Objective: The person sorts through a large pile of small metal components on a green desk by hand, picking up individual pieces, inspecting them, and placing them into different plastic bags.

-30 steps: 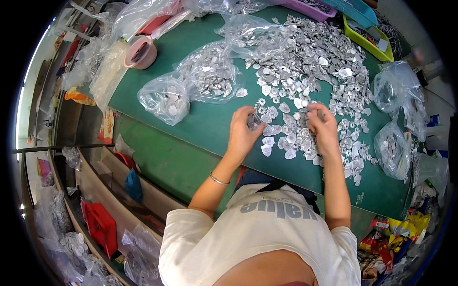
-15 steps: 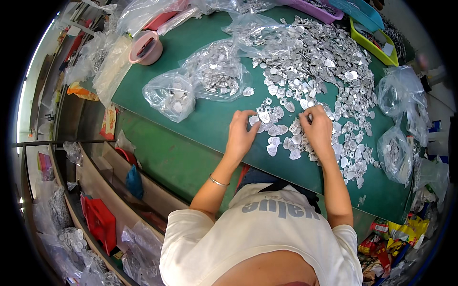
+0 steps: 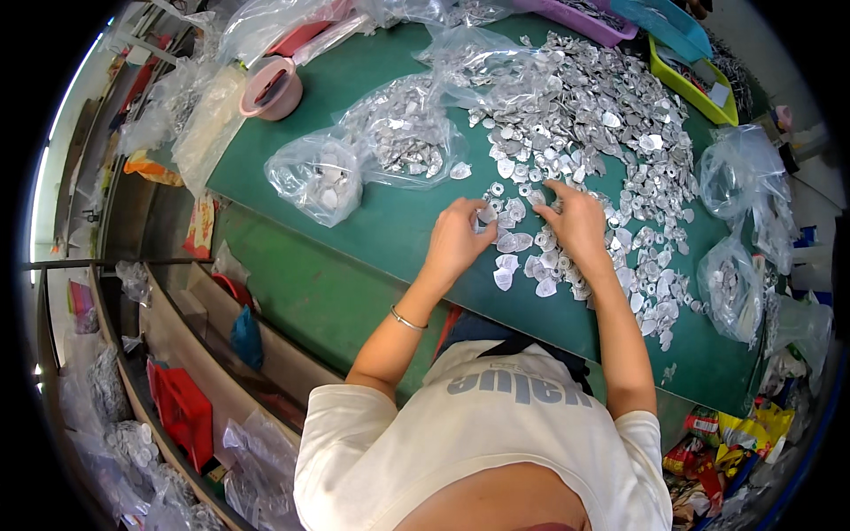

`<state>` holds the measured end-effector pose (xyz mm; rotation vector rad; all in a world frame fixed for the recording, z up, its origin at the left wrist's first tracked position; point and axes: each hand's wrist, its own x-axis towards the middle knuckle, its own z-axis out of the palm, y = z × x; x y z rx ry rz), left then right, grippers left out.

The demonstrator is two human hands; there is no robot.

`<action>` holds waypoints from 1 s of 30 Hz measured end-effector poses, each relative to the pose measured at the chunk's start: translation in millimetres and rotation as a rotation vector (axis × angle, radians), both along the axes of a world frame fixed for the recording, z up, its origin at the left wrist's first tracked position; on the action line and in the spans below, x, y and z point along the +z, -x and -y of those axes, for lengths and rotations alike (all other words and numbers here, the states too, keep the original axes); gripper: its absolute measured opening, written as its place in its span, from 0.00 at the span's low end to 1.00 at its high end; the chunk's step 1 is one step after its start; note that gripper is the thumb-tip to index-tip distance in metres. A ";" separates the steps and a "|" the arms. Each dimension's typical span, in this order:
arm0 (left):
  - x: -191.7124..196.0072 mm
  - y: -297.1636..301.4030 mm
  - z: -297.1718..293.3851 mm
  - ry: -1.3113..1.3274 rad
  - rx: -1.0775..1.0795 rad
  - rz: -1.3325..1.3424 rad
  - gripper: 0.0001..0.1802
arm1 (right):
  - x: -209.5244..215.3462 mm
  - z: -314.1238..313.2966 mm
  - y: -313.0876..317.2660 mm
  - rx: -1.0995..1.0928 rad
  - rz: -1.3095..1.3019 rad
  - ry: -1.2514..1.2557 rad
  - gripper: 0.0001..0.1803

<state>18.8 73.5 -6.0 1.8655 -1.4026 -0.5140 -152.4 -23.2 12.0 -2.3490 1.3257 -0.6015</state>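
Drawn closer together since the earlier frame, the left hand curls beside silvery pieces, its grip impossible to tell, and the right hand parts thumb and forefinger over others, thinly spread mid-frame on the green worktop, presumably for easy reach.

Silver-grey metal pieces, green tabletop, pink bowl, purple tray, yellow-green tray, white shirt

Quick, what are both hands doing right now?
Left hand: curled by the metal pieces; can't tell if it holds one.
Right hand: open, thumb and finger apart near the pieces.
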 end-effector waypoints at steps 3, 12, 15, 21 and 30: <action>-1.7 -12.1 1.3 -0.115 0.045 -0.406 0.15 | -12.1 0.0 -9.3 0.068 -0.193 0.145 0.15; 25.4 -36.7 -5.6 0.146 0.117 -1.811 0.14 | -26.5 23.1 22.2 0.110 0.806 -0.584 0.11; 15.5 -36.2 -13.4 0.011 0.098 -1.161 0.12 | 4.5 11.9 12.7 -0.013 1.307 -1.222 0.12; 5.4 -18.6 -23.0 0.013 0.027 -0.003 0.18 | 5.2 4.2 3.8 0.172 0.433 -0.884 0.19; 6.7 -23.0 -28.7 -0.040 -0.095 0.018 0.19 | -9.5 2.5 -9.8 0.401 -0.120 0.143 0.14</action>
